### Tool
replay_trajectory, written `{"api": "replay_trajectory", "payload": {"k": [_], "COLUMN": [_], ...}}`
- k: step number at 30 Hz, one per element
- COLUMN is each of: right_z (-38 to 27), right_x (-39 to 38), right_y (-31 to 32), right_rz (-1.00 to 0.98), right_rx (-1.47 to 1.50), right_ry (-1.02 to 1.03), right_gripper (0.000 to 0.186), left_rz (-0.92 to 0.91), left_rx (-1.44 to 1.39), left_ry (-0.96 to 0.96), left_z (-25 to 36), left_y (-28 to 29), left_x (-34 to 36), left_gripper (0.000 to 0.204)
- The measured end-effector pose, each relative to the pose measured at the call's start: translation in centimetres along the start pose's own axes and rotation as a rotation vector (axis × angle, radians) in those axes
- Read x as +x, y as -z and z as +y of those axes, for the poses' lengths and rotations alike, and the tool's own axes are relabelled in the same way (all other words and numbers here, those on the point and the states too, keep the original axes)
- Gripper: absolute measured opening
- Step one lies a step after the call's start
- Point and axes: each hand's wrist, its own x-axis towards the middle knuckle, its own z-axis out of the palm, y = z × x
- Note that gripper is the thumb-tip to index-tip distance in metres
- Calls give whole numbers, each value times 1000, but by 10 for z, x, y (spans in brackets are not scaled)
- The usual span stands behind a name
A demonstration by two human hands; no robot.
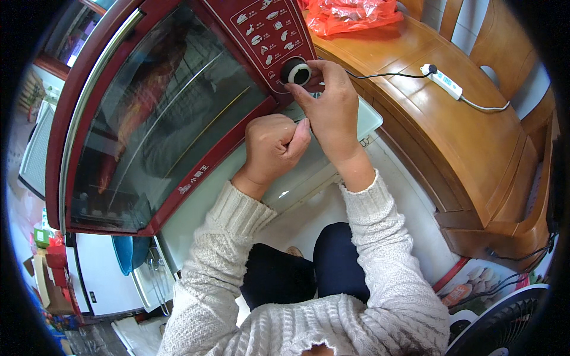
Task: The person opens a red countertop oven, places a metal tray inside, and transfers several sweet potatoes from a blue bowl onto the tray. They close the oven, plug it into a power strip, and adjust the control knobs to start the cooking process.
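A dark red countertop oven [199,172] with a glass door [178,113] fills the upper left, its door closed. Rows of small food pictures cover the control panel [264,35] at its right side. Low on that panel sits a round black knob with a white ring [296,72]. The thumb and fingers of my right hand [331,110] curl around the knob from the right. My left hand [273,145] is a closed fist with the thumb along its side, just below the panel's lower corner. Nothing shows sticking out of it. Reflections blur the oven's inside.
A wooden cabinet [433,118] stands on the right, carrying a red plastic bag [350,15] and a white power strip [445,84] with a black plug in it. A teal basin [130,252] is below the oven. A black fan [504,326] stands at lower right.
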Motion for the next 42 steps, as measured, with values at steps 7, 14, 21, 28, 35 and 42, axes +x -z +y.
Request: {"api": "replay_trajectory", "payload": {"k": [7,14,21,28,35,42], "right_z": [2,4,1,3,-2,5], "right_x": [0,1,-2,-5,-5,0], "right_y": [-1,1,0,5,7,-3], "right_rz": [15,27,6,-60,-81,10], "right_rx": [53,72,129,32,52,16], "right_ry": [-24,-25,-76,-149,-208,15], "right_gripper": [43,44,42,38,40,42], "left_rz": [-11,-7,-23,-31,-26,-36], "left_rx": [25,3,3,19,12,13], "left_ry": [-8,3,22,16,12,17], "left_z": [-1,1,1,2,2,3], "left_y": [1,-2,0,2,1,1], "left_x": [1,2,0,1,0,1], "left_gripper": [39,39,38,38,38,38]}}
